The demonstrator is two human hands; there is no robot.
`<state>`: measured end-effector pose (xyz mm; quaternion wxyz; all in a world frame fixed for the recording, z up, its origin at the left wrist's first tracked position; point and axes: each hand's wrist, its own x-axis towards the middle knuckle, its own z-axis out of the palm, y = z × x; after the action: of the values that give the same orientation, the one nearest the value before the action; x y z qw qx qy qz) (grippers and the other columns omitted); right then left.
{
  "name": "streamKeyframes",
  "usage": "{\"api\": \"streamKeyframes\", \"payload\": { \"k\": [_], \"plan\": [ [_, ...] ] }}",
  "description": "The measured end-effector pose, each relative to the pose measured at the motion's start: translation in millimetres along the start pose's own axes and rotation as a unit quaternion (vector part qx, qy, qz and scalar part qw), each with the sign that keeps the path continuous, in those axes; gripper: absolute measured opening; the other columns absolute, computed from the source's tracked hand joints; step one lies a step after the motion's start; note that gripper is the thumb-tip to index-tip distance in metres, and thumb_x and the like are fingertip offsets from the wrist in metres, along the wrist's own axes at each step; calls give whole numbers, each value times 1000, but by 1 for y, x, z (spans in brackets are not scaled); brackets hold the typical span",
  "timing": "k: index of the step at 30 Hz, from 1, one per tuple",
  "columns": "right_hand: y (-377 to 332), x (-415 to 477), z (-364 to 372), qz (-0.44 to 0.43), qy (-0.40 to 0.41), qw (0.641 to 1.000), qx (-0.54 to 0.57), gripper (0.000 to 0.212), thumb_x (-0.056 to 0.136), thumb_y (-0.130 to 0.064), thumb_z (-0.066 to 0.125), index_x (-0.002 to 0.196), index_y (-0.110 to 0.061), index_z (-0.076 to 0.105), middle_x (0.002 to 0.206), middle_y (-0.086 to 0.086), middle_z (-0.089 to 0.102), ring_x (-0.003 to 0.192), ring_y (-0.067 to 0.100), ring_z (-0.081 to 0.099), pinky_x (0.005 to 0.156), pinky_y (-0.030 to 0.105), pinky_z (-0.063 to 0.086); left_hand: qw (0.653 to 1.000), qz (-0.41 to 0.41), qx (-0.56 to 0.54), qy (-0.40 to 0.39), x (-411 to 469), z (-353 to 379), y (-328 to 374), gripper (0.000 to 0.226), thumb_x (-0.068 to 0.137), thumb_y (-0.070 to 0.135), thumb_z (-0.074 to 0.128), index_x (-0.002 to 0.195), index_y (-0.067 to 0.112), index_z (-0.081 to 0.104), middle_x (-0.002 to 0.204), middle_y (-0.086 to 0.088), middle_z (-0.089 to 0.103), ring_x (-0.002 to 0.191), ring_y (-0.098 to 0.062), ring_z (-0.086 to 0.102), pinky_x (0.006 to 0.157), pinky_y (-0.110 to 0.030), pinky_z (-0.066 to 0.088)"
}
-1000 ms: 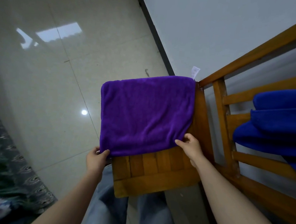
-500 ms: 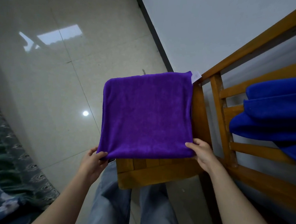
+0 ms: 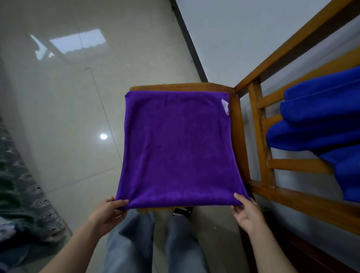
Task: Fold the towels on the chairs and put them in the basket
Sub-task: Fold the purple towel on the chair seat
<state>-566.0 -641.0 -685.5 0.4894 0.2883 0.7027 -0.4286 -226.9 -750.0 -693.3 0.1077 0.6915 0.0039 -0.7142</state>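
Note:
A folded purple towel lies spread over the wooden chair seat, with a white label at its far right corner. My left hand pinches the towel's near left corner. At the near right corner, my right hand pinches the edge. The near edge hangs past the seat's front. A blue towel is draped over the slats of the chair back on the right. No basket is in view.
The wooden chair back with its slats stands to the right, against a pale wall. Glossy tiled floor stretches to the left. A patterned green fabric lies at the lower left. My legs in jeans are below the towel.
Both hands have pulled the purple towel toward me; it now covers the seat's front edge, and bare wood shows along the far edge.

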Motion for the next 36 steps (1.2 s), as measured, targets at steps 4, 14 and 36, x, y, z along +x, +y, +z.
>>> {"api": "streamKeyframes", "payload": {
  "k": [4, 14, 36],
  "plan": [
    [15, -11, -14, -50, 79, 996, -13, 36, 83, 6, 58, 113, -12, 49, 123, 23, 54, 70, 20, 55, 43, 21, 45, 998, 15, -56, 28, -10, -4, -39, 30, 90, -5, 50, 65, 10, 42, 42, -2, 44, 29, -6, 40, 34, -10, 35],
    [-21, -39, 14, -265, 14, 928, -263, 17, 89, -10, 57, 101, -23, 54, 112, 5, 55, 85, 19, 59, 53, 23, 47, 954, 255, 71, 143, -53, 12, -25, 24, 91, 1, 51, 112, 7, 60, 58, -4, 61, 37, -1, 50, 37, -12, 38],
    [-118, 11, 150, -280, -14, 950, -136, 54, 95, -6, 42, 145, -24, 27, 133, 9, 54, 103, 17, 59, 82, 28, 48, 956, 288, 43, -23, 7, 96, 158, 60, 88, 2, 54, 142, 19, 33, 140, -3, 45, 115, -18, 51, 97, -39, 43]
  ]
}}
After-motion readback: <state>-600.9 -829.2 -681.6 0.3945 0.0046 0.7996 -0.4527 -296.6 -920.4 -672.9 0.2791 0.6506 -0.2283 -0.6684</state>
